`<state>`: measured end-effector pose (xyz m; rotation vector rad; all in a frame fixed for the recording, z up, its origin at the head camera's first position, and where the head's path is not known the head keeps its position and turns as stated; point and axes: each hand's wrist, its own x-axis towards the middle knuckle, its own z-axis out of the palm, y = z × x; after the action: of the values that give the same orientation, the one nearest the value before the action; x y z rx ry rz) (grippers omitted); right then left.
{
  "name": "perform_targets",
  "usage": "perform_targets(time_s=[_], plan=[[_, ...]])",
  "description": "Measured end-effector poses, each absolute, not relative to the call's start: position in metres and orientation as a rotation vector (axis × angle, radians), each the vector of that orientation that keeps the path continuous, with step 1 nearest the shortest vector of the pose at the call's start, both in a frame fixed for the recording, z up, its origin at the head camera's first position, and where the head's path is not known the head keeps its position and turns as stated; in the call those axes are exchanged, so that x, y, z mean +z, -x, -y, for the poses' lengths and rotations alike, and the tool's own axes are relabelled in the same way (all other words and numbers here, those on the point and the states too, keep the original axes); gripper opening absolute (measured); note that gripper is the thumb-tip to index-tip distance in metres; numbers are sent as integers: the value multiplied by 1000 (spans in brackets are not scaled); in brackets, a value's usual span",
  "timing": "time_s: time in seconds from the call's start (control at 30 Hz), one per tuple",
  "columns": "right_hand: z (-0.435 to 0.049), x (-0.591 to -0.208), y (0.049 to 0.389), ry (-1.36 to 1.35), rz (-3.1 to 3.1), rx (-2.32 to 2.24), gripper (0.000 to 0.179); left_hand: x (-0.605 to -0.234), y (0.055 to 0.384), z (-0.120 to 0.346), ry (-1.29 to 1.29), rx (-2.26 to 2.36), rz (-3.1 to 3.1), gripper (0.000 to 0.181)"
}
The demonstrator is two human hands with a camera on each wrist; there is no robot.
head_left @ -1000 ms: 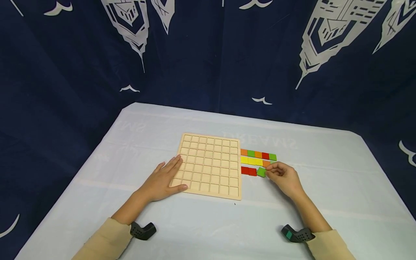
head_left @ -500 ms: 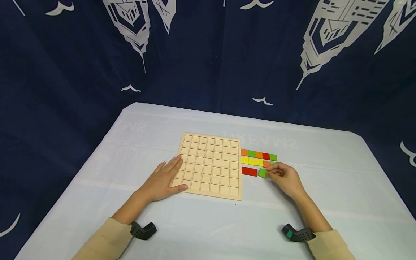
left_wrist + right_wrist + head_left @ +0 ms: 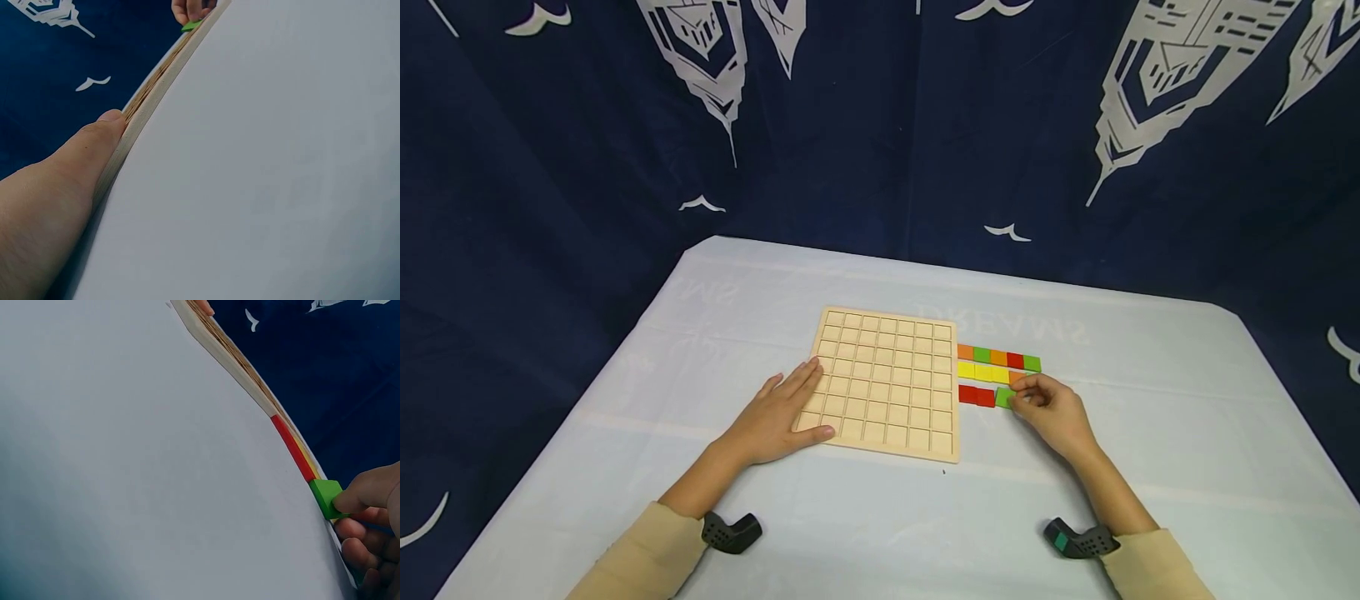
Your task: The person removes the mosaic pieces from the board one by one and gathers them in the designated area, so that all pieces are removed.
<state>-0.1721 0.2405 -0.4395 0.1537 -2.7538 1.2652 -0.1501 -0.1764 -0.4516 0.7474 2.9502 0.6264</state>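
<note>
A wooden board with a square grid (image 3: 887, 369) lies on the white table. My left hand (image 3: 775, 417) rests on its left edge with fingers spread and straight, the thumb (image 3: 103, 137) by the near left corner. To the right of the board, my right hand (image 3: 1056, 417) pinches a green square tile (image 3: 324, 495) between thumb and fingers. This tile sits at the right end of the front row, up against the red tiles (image 3: 976, 396). In the right wrist view it looks slightly raised and tilted beside them.
Two more tile rows lie behind: a middle one with yellow tiles (image 3: 983, 372) and an orange one, partly covered by my right hand, and a back row with a red tile (image 3: 1015, 361) among orange and green. A dark blue curtain (image 3: 887, 125) hangs behind the table.
My right hand has brought the green tile slightly left, so the gap between it and the red tiles has closed. The left hand stays where it was.
</note>
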Motion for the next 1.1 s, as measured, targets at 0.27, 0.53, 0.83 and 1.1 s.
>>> perform_targets(time_s=[0.27, 0.53, 0.83, 1.1], plan=[[-238, -438, 171, -129, 2773, 1236, 15, -451, 150, 176, -745, 639, -2946, 95], [-238, -440, 171, -118, 2785, 1208, 13, -450, 150, 176, -747, 636, -2941, 95], [-239, -439, 169, -121, 2771, 1207, 13, -451, 152, 175, -770, 633, -2944, 94], [-238, -440, 169, -129, 2763, 1232, 14, -451, 149, 177, -763, 598, -2957, 94]])
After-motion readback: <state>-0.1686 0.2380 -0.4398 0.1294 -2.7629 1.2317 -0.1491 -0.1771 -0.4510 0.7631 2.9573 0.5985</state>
